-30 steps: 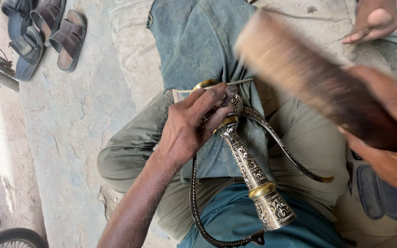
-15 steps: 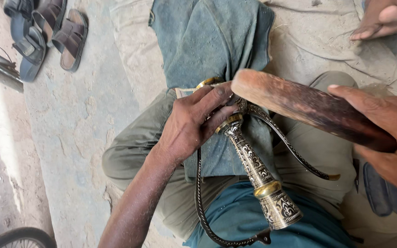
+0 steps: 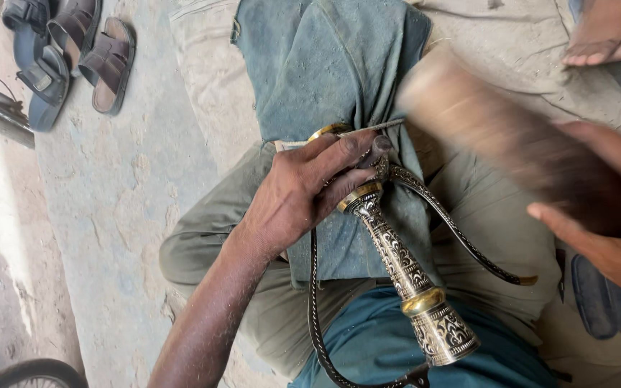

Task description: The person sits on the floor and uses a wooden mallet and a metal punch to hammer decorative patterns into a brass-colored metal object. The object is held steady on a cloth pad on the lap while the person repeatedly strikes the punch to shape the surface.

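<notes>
Gripping an engraved sword hilt [image 3: 404, 266] on the lap, the left hand [image 3: 303, 190] is steadying it; the right hand [image 3: 605, 215] is clutching a blurred wooden mallet [image 3: 497, 136].

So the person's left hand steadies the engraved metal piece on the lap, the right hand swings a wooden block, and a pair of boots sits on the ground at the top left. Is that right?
Not quite. The head view shows sandals at the top left, not boots. The rest holds: the left hand steadies the engraved metal piece on the lap, and the right hand swings the blurred wooden block.
</notes>
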